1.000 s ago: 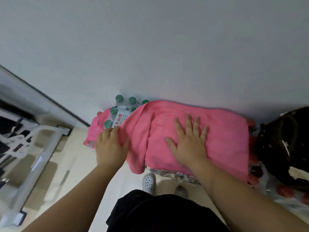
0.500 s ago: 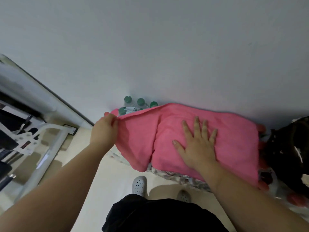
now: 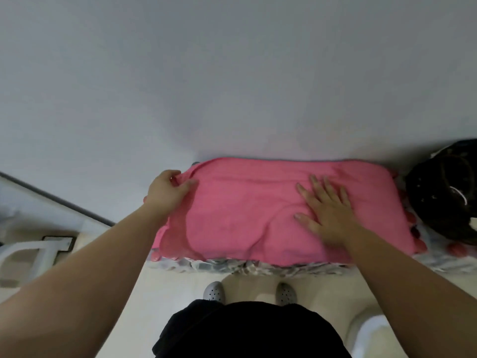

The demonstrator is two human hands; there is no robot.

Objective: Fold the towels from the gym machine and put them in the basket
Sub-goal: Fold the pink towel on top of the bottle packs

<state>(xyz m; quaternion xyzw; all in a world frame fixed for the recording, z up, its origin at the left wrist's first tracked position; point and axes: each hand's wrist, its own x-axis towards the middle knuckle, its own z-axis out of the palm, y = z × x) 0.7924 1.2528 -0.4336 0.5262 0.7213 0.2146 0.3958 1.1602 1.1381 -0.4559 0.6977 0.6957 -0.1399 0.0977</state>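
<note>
The pink towel [image 3: 258, 210] is soft matt cloth, the wall [image 3: 232, 73] smooth matt, the floor [image 3: 258, 285] pale and smooth.

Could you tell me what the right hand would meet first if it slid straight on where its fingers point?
The right hand lies flat on the pink towel. Ahead of its fingers is only more towel, then probably the grey wall just behind the far edge, though that depth is unclear.
</note>
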